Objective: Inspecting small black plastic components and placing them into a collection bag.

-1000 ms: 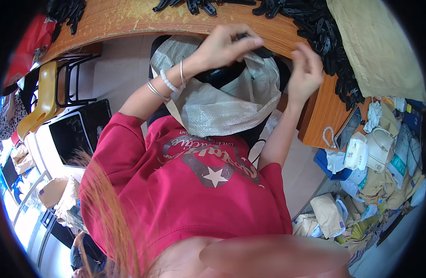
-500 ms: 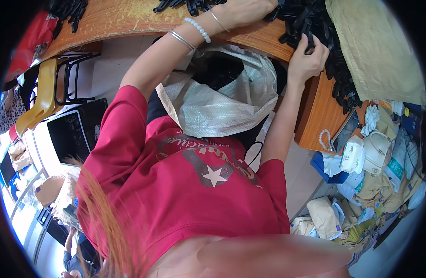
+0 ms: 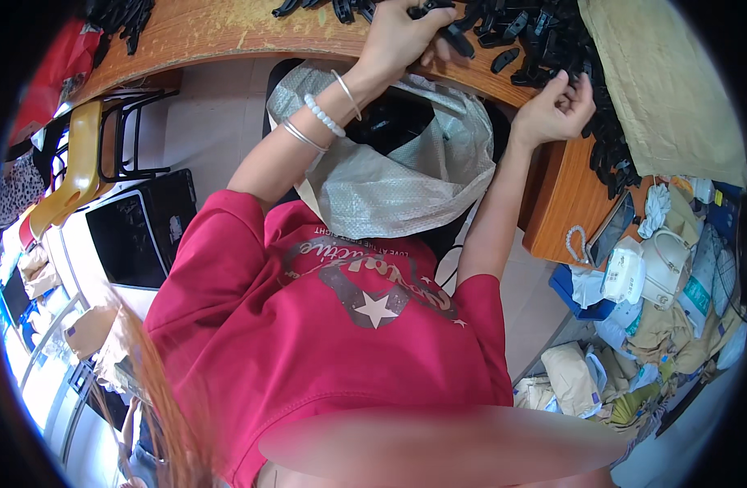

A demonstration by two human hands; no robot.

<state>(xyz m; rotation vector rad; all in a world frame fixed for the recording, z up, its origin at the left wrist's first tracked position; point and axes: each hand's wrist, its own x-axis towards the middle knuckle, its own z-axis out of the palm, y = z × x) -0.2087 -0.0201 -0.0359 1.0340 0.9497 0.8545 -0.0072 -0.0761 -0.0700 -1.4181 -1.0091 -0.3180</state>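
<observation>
Small, elongated black plastic pieces lie heaped on the wooden table at the upper right. My left hand, wearing bracelets, is over the table's near edge, its thumb and fingers closed around black plastic pieces. My right hand rests by the near side of the heap. Its fingers are curled, with a gap between thumb and forefinger and nothing visible between them. Beneath my forearms, an open white woven sack sits at my lap, with dark contents in shadow.
The wooden table curves across the top. Beige cloth covers its right part. A phone and a bead bracelet lie at its right end, near a white handbag and piled packages. A yellow chair stands left.
My left hand has drawn back from the heap, to the left and nearer, with black pieces in it. My right hand has moved slightly right and nearer, away from the piece it was pinching.
</observation>
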